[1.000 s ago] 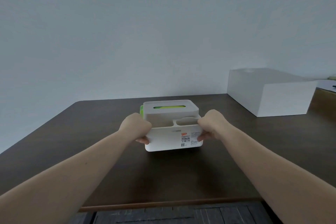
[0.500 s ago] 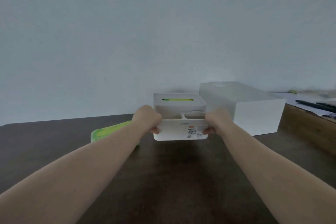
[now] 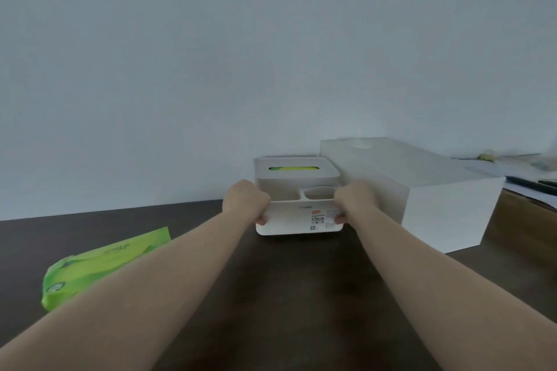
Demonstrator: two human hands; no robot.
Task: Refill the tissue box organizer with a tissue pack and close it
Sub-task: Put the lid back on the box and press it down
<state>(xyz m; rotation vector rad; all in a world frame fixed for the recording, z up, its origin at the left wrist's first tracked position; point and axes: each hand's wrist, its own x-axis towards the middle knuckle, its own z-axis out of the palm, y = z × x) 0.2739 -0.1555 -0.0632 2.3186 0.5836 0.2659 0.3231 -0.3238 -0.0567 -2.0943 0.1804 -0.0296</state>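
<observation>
Both hands are clamped on the white tissue box organizer point(image 3: 297, 208) right around the middle of the frame. The left hand point(image 3: 245, 200) wraps the left end with its fingers curled over the front corner, and a fingertip pokes out low on the front face. The right hand point(image 3: 354, 200) does the same on the right end, thumb tip showing just under the printed label point(image 3: 319, 218) on the front wall. So both grips are closed tight against the box, one per side.

The organizer sits a bit above centre, with its bottom edge right at the dark brown table point(image 3: 286, 295) — I honestly can't tell if it's touching the surface or held just off it. Its lid is on, and there's a slot in the top with yellow-green showing through. In front of the lid section are open compartments, one longer on the left and a small rounded one on the right.

Just right of the organizer, partly behind it, is a big white box point(image 3: 422, 190) on the table. Over in the lower left of the frame lies a green tissue pack point(image 3: 99, 265), flat on the table, well apart from the organizer, with the left forearm crossing in front of its near edge.

Far right edge has a lighter wooden surface with papers point(image 3: 518, 169) and some dark pen-like things — too blurry to say more. A plain pale wall fills the upper frame.
</observation>
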